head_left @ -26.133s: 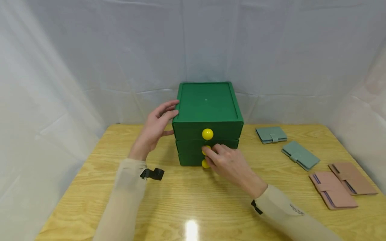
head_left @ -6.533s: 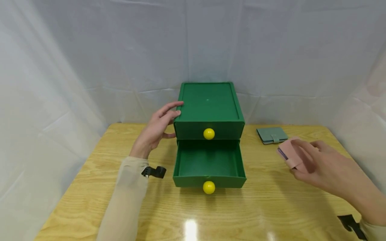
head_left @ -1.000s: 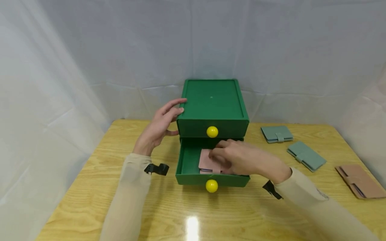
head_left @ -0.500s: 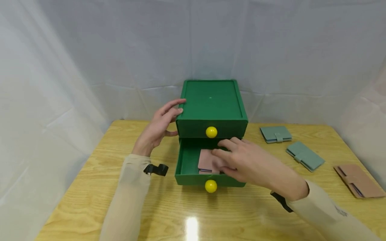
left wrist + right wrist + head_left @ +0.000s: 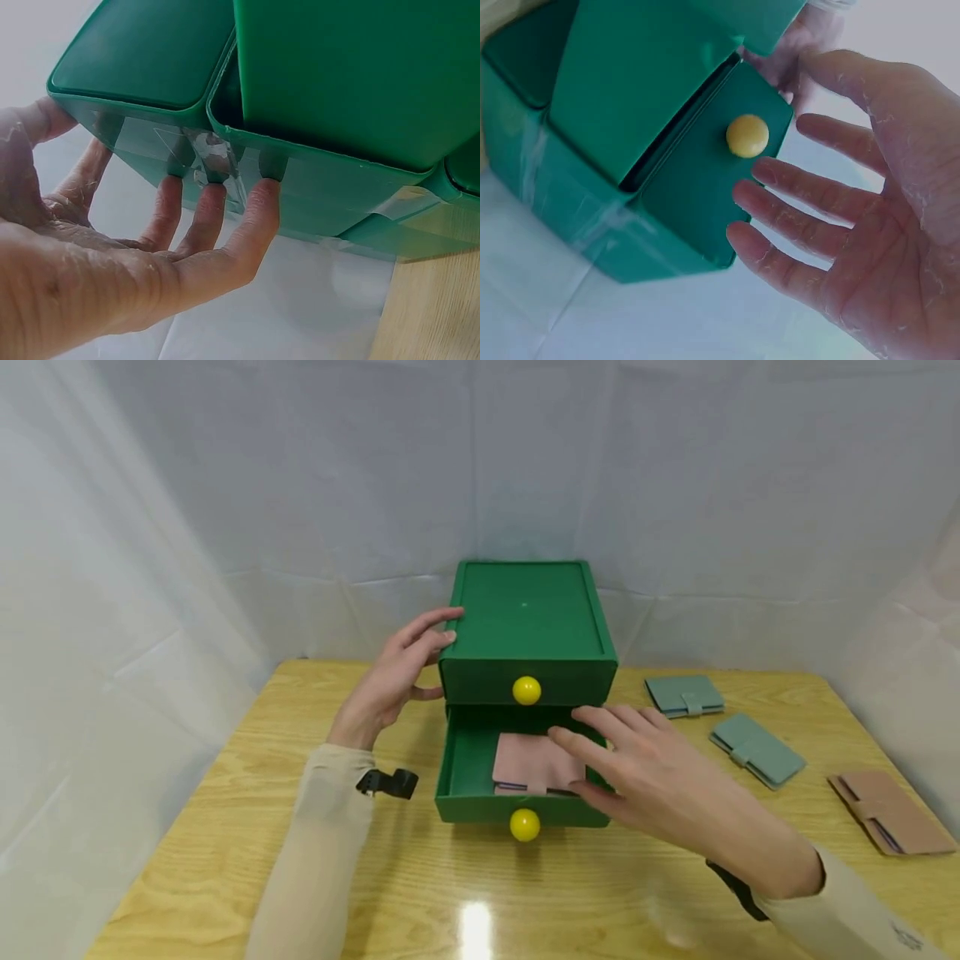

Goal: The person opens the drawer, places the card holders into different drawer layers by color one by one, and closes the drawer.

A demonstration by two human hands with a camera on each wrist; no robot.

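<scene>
A green three-drawer box (image 5: 525, 610) stands at the back middle of the wooden table (image 5: 225, 827). Its middle drawer (image 5: 459, 760) is pulled out, with a yellow knob (image 5: 524, 824) on its front. A pink wallet (image 5: 534, 760) lies flat inside. My right hand (image 5: 637, 768) hovers over the drawer's right side, fingers spread and holding nothing. In the right wrist view the open right hand (image 5: 840, 225) is near a yellow knob (image 5: 748, 136). My left hand (image 5: 397, 681) rests against the box's left side; the left wrist view shows its straight fingers (image 5: 259, 217) pressing the green wall (image 5: 337, 75).
Two teal wallets (image 5: 685, 695) (image 5: 756, 749) and another pink wallet (image 5: 888, 812) lie on the table to the right. The top drawer's yellow knob (image 5: 527, 690) sits above the open drawer. White cloth walls surround the table on three sides.
My right hand has let go of the pink wallet in the drawer and drawn back to the right with fingers spread. The left hand has stayed on the box.
</scene>
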